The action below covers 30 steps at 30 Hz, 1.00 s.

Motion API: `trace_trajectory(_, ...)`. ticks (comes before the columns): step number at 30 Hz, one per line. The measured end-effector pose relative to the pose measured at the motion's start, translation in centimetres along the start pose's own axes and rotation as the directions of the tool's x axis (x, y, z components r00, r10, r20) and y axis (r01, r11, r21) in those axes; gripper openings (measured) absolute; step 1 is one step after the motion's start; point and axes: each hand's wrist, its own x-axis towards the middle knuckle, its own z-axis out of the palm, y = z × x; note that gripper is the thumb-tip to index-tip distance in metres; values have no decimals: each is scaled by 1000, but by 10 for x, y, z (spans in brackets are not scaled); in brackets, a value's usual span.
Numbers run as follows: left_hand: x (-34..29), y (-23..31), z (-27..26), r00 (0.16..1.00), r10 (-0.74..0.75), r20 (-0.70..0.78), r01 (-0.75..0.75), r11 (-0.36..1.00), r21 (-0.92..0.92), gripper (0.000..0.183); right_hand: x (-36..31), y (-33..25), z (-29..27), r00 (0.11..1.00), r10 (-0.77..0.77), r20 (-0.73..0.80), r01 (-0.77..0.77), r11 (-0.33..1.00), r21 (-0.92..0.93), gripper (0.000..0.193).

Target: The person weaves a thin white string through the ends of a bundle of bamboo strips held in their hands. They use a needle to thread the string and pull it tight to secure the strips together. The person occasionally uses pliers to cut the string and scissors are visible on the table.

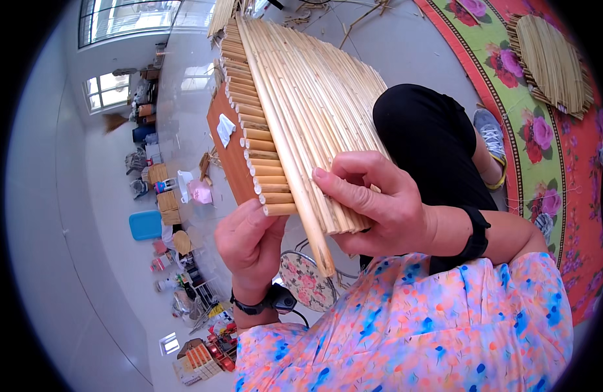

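Head view: my right hand (383, 202) grasps the lower end of a flat panel of pale straw-coloured stalks (321, 91) laid side by side, its thumb on the upper face and other fingers curled beneath. The panel slants up and away from me, beside my black-trousered knee (419, 121). Along its left border runs a thick, smooth, golden stalk (285, 140) that projects beyond the lower end; a row of short, round-cut crosswise stalks (265, 163) juts out to its left. My left hand (249, 242), fingers bent, meets the lowest of these; I cannot tell whether they pinch it. Behind the row stands a reddish-brown wooden tabletop (231, 160) bearing a crumpled white tissue (225, 129). A round, rose-patterned stool seat (308, 282) shows below.
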Motion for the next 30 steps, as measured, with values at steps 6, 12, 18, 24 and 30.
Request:
trace_trajectory(6,1,-1,5,998,30,-52,-29,999,13,14,1,4,0,999,-37,-13,37,999,-22,66)
trace_trajectory(12,1,-1,5,999,6,-51,-8,999,-31,15,1,2,0,1000,-21,-21,20,999,-30,65)
trace_trajectory(18,7,4,8,1000,14,-23,-15,999,-47,15,-2,3,4,999,-32,-18,31,999,-34,66)
trace_trajectory(24,11,10,8,999,30,-12,-31,999,-30,15,-3,2,3,999,-41,-18,40,998,-54,65)
trace_trajectory(30,12,26,5,994,-111,10,111,994,-10,12,1,0,-3,997,-71,17,72,988,-138,64)
